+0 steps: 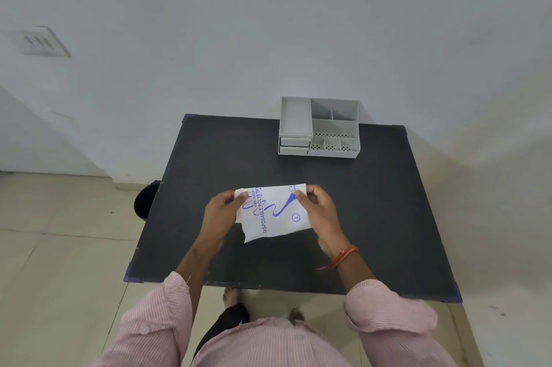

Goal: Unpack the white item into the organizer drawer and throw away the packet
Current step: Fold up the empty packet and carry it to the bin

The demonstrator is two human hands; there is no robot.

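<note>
Above the middle of the black table [388,202], both hands hold one white packet [276,213] clear of the surface. The left hand [221,211] pinches the packet's upper left corner between thumb and fingers. The right hand [319,208] pinches the upper right corner in the same way. Between the hands the packet hangs slack, its lower edge free and crumpled.

Blue print covers the packet face. "DISPOSABLE POLYETH" is legible; the rest of that word is cut off at the fold, and the smaller line beside it is only partly readable. Contents of the packet cannot be made out. The left-hand fingers behind the packet are hidden.

At the far edge of the table, against the wall, stands the grey organizer [319,127]. It is well apart from the packet. Two small drawers [294,145] sit stacked at its lower left, both pushed in; open compartments fill the right side. Compartment contents cannot be determined.

Beside the table's left edge, a dark round object [146,199] stands on the tiled floor [59,247], partly hidden by the tabletop. A red thread band [343,256] circles the right wrist. Pink striped sleeves [385,310] are rolled to the forearm.
</note>
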